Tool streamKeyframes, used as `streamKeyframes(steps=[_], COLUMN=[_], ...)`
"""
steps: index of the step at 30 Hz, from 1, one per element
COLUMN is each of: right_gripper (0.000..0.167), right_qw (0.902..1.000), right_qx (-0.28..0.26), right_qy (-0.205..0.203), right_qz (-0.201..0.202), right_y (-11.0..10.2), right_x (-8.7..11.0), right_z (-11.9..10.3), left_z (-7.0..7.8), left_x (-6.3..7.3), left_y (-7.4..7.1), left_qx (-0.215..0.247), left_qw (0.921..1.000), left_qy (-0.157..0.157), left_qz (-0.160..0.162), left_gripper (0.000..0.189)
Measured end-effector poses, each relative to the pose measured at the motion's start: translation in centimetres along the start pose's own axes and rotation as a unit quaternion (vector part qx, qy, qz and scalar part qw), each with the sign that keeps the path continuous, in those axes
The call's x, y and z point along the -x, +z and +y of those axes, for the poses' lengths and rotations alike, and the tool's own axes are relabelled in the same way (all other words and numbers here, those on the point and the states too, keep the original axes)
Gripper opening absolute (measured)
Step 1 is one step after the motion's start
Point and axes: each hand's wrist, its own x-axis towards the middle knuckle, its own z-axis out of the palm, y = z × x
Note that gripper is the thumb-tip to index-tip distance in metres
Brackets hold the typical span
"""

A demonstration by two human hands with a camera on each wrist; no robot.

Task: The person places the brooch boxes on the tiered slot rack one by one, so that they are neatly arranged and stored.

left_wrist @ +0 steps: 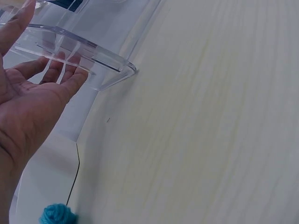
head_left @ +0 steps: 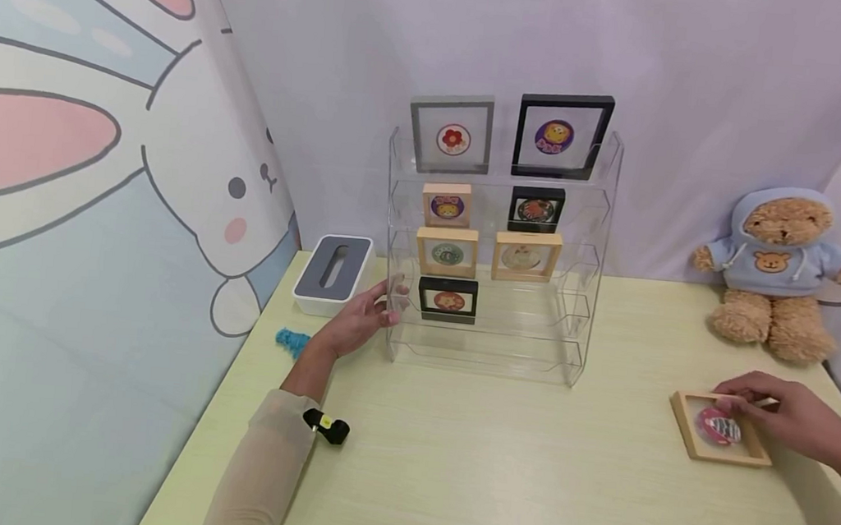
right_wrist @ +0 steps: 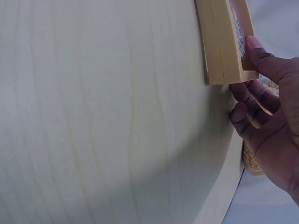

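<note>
My left hand (head_left: 358, 321) holds the left side of a clear acrylic display rack (head_left: 487, 354), thumb toward the front; in the left wrist view its fingers (left_wrist: 70, 77) show through the plastic. The rack carries several small framed badges on its tiers, such as a grey frame (head_left: 448, 170) and a black frame (head_left: 521, 138) on top. At the right, my right hand (head_left: 797, 412) pinches a light wooden display frame (head_left: 727, 458) with a pink round badge (head_left: 719, 426) inside. In the right wrist view the thumb lies on the frame's edge, other fingers beside and below it.
A white tissue box (head_left: 330, 276) with a grey lid stands left of the rack. Near my left wrist lies a blue fuzzy thing (head_left: 291, 340). A teddy bear (head_left: 779, 274) in a blue hoodie sits at the back right. Printed curtains (head_left: 313, 122) border the table (head_left: 486, 465).
</note>
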Motion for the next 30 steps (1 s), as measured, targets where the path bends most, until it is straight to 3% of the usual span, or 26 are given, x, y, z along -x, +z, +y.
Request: streamKeyframes(steps=[8,21,30], right_gripper=[0.014,0.031,0.025], right_qw=[0.9988,0.9909,0.9915], right_qx=[-0.001,-0.081,-0.106], right_qy=[0.039,0.102,0.073], right_qz=[-0.027,-0.034,0.016], right_y=[-0.3,-0.5,-0.7], right_x=[0.1,0.2,-0.4], right_z=[-0.2,-0.6,-2.2], left_z=[0.1,0.0,-0.1], left_x=[0.1,0.1,0.1], left_y=[0.1,0.0,-0.1], left_qx=[0.004,0.003,0.005], left_qw=[1.0000,1.0000,0.9999], left_qy=[0.002,0.003,0.008], left_qz=[-0.003,-0.003,-0.006], left_gripper=[0.097,0.098,0.092])
